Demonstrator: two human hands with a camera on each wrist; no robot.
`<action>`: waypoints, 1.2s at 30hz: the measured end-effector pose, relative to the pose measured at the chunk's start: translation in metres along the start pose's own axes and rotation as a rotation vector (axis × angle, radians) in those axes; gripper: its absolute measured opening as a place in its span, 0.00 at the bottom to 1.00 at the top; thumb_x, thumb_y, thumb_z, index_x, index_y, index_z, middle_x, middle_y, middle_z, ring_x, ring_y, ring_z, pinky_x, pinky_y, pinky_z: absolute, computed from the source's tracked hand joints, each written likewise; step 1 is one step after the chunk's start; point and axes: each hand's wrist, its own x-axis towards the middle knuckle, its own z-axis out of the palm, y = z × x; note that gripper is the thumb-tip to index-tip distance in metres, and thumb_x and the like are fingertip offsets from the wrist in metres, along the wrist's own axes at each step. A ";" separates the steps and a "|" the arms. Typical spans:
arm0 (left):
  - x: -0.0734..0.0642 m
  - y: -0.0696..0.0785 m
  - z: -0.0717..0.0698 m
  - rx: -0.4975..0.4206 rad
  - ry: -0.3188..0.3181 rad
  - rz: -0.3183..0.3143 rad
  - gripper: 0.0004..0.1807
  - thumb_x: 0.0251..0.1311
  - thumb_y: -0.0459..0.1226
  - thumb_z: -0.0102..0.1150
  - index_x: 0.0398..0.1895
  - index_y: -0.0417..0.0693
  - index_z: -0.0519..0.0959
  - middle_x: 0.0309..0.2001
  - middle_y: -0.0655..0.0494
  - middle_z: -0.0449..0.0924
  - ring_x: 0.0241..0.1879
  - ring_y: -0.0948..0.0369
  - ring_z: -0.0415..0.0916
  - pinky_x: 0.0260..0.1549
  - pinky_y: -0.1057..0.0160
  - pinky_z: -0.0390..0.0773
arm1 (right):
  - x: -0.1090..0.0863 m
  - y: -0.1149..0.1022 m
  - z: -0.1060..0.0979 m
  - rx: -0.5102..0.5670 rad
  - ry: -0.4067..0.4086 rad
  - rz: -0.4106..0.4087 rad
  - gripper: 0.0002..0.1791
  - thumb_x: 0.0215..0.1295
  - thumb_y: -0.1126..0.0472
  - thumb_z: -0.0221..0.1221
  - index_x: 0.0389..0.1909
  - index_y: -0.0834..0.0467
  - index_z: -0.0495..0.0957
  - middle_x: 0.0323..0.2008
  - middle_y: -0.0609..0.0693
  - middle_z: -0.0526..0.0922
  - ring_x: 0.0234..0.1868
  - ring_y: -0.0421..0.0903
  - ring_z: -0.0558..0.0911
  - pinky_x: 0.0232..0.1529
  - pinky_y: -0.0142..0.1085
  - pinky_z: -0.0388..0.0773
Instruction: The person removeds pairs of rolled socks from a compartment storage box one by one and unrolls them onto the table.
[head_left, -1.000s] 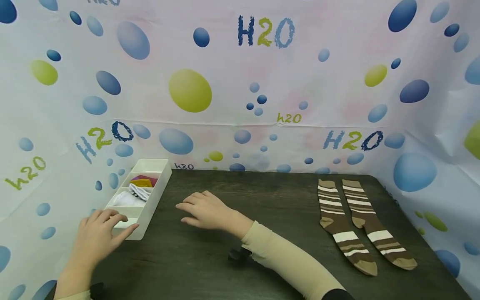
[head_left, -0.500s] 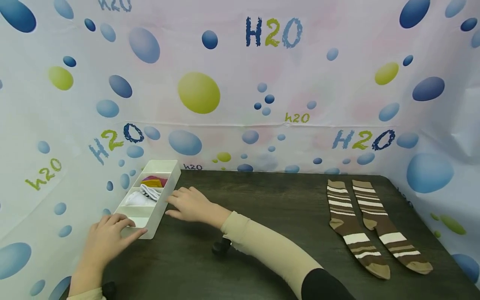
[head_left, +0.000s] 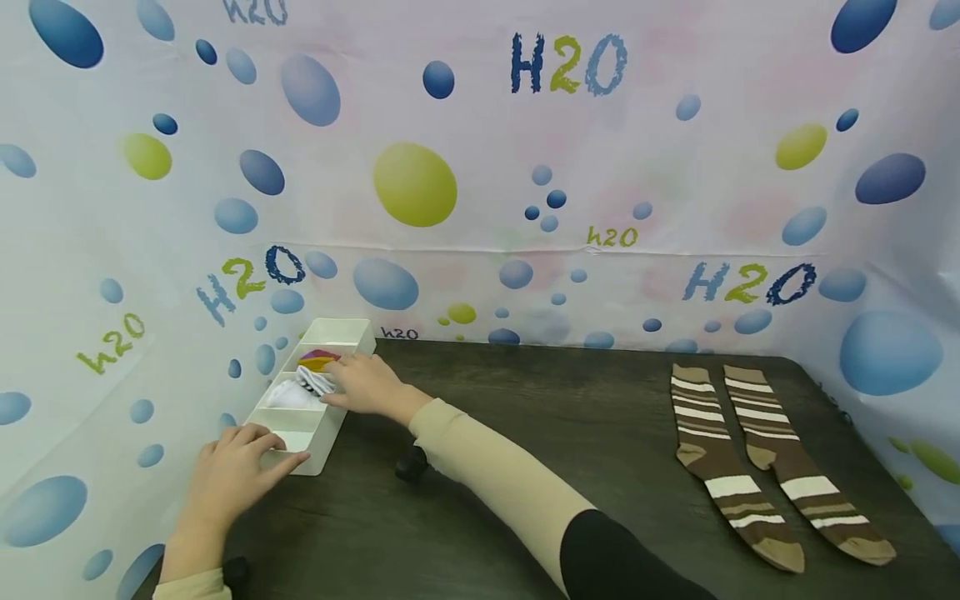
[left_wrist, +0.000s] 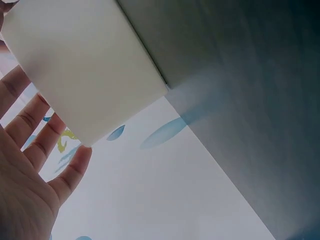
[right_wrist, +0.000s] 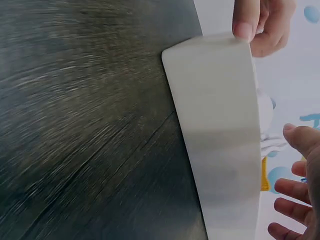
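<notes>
A long white divided box [head_left: 330, 437] stands on the left of the dark table. My left hand [head_left: 234, 473] holds its near end, thumb at the right corner and fingers over the rim; in the left wrist view its fingers [left_wrist: 72, 175] show along the box's edge. My right hand [head_left: 369, 385] reaches over the box's right wall, fingers extended over the middle compartments. In the right wrist view its fingers [right_wrist: 295, 210] are spread and hold nothing. White folded socks [head_left: 292, 395] with dark stripes fill one compartment; behind them lies yellow and purple folded fabric [head_left: 317, 362].
Two brown socks with white and tan stripes, a left one [head_left: 731, 487] and a right one [head_left: 810, 475], lie flat side by side at the table's right. A printed backdrop [head_left: 480, 167] encloses the table [head_left: 540, 417] at the back and sides.
My right hand has moved left from above the table to over the box's compartments. My left hand stays at the box's near end. The head view has turned slightly left.
</notes>
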 end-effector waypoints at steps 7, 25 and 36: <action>0.000 0.002 0.000 -0.008 0.034 0.014 0.18 0.41 0.57 0.73 0.23 0.56 0.81 0.32 0.56 0.80 0.36 0.49 0.74 0.35 0.37 0.71 | 0.020 -0.007 0.010 0.064 -0.021 0.010 0.34 0.67 0.33 0.50 0.70 0.43 0.64 0.67 0.43 0.71 0.70 0.43 0.67 0.68 0.39 0.67; 0.001 0.005 -0.003 0.008 -0.005 -0.010 0.18 0.44 0.57 0.72 0.26 0.55 0.83 0.33 0.56 0.80 0.38 0.49 0.74 0.39 0.36 0.71 | 0.038 -0.029 0.022 0.134 -0.013 0.093 0.37 0.64 0.30 0.51 0.71 0.41 0.61 0.68 0.42 0.70 0.67 0.44 0.67 0.64 0.42 0.66; 0.000 0.003 0.003 0.012 -0.003 -0.027 0.19 0.45 0.58 0.71 0.26 0.55 0.82 0.35 0.55 0.80 0.39 0.49 0.75 0.39 0.37 0.71 | 0.048 -0.032 0.026 0.126 -0.001 0.137 0.33 0.63 0.28 0.51 0.65 0.39 0.69 0.64 0.43 0.72 0.66 0.44 0.67 0.59 0.40 0.66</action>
